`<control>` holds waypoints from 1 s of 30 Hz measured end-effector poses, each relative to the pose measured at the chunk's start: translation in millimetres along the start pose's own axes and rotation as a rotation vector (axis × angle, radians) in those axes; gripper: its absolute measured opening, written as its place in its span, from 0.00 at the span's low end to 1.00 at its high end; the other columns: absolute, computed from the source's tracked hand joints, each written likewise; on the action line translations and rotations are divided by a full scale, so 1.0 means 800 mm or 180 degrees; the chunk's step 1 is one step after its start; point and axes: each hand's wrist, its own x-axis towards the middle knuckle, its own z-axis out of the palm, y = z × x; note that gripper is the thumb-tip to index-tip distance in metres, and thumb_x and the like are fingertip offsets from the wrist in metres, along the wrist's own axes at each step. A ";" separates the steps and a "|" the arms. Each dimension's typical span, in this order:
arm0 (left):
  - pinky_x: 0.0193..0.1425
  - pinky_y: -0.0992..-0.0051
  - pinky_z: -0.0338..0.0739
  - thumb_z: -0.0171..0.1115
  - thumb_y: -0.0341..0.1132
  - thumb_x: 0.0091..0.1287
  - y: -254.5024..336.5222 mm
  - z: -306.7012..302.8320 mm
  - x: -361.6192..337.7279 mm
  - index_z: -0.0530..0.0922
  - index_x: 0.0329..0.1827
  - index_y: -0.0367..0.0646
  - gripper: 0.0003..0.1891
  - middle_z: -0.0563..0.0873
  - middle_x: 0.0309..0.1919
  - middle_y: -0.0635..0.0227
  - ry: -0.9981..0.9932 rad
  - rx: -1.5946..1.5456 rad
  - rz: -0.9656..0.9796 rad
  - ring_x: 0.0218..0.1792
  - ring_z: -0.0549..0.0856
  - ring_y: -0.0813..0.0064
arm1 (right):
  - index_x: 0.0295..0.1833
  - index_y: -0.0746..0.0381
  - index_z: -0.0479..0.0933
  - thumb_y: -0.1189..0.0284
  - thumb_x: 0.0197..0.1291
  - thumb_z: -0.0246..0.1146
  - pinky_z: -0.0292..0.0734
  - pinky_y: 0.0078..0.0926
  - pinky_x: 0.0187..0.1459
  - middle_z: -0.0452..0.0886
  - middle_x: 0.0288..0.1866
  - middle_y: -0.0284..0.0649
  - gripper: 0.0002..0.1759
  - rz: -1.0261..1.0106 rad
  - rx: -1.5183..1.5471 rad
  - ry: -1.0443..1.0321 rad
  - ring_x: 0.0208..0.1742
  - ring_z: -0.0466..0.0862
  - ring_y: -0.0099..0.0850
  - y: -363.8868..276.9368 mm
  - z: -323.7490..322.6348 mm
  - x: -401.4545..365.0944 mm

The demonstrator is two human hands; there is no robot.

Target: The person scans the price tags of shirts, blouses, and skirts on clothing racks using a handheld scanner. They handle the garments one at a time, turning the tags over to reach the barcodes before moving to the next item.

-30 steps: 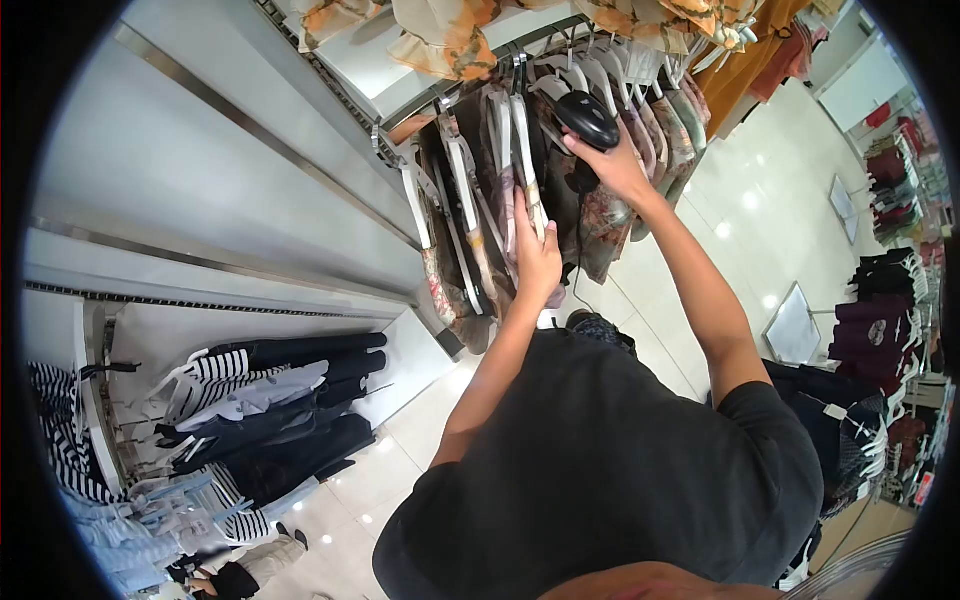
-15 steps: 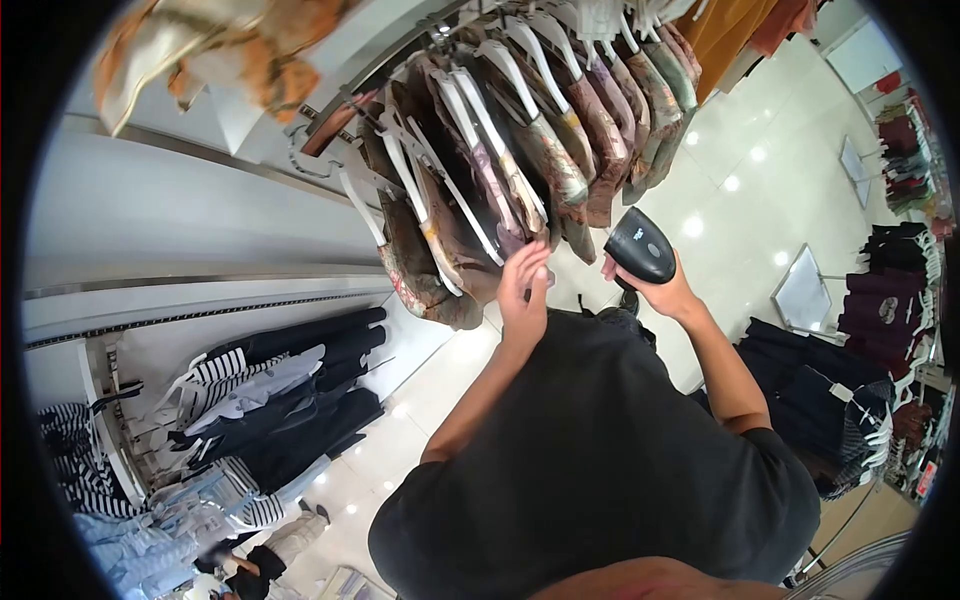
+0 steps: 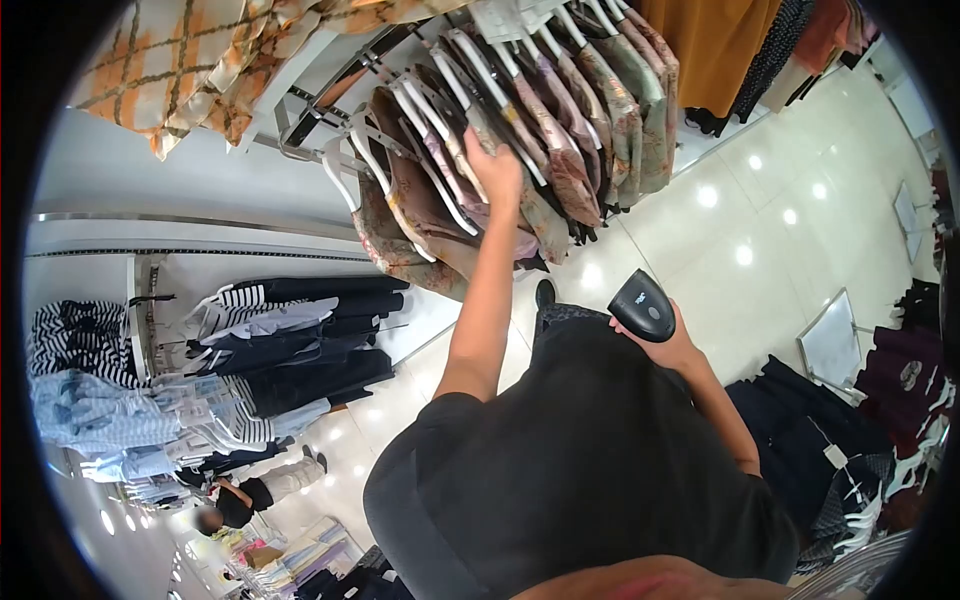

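Head view: a clothes rail is seen at the top of the frame, and all places are given from it. A tight row of floral garments is hung along the rail on white hangers.

The left hand is raised on an outstretched arm to the middle of that row, just below the rail. Its back is turned to the camera and its fingers are held together and pushed in among the hangers, against the patterned cloth. Whether anything is pinched between them cannot be told, since the fingertips are hidden by the fabric.

The right hand is held well below the rail and to its right, close to the chest of the black T-shirt. It is closed around the handle of a black barcode scanner, whose head is tilted up towards the row of garments. The scanner is kept well apart from the clothes, with no garment touched by it.

A mustard garment is hung just right of the rail's far end. An orange checked fabric is draped above and left of the rail. Striped and dark tops are racked below the rail on the left. Glossy pale floor tiles are spread below and right of the rail, and dark clothes are stacked farther down on that side. Another person is seen far below the rail at the left, small and blurred.
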 end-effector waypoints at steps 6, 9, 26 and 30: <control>0.66 0.73 0.66 0.48 0.15 0.55 -0.019 0.018 0.009 0.67 0.65 0.27 0.29 0.80 0.54 0.51 0.0467 0.0336 0.0452 0.56 0.79 0.60 | 0.46 0.68 0.77 0.81 0.61 0.67 0.81 0.25 0.48 0.85 0.40 0.41 0.09 -0.0133 -0.0165 0.0271 0.43 0.85 0.27 -0.023 -0.049 -0.026; 0.75 0.66 0.56 0.56 0.22 0.62 0.006 0.023 -0.020 0.59 0.72 0.29 0.33 0.69 0.67 0.44 0.0295 0.0315 0.0059 0.68 0.70 0.54 | 0.48 0.67 0.76 0.77 0.55 0.73 0.79 0.25 0.48 0.84 0.43 0.40 0.17 0.0012 0.0018 0.0315 0.44 0.84 0.26 0.005 -0.071 -0.030; 0.41 0.79 0.78 0.51 0.21 0.70 0.004 -0.003 -0.158 0.73 0.56 0.36 0.13 0.83 0.43 0.63 -0.1566 -0.1326 -0.1257 0.34 0.84 0.78 | 0.36 0.66 0.77 0.74 0.60 0.69 0.74 0.21 0.30 0.80 0.27 0.31 0.08 0.0555 0.0192 0.0508 0.25 0.78 0.19 -0.097 -0.041 0.114; 0.42 0.79 0.79 0.53 0.22 0.71 0.001 0.006 -0.120 0.73 0.56 0.35 0.12 0.83 0.43 0.64 -0.1808 -0.1386 -0.1131 0.35 0.84 0.79 | 0.38 0.66 0.77 0.74 0.60 0.69 0.76 0.22 0.31 0.81 0.28 0.32 0.08 0.0601 -0.0037 0.0684 0.26 0.79 0.19 -0.105 -0.047 0.132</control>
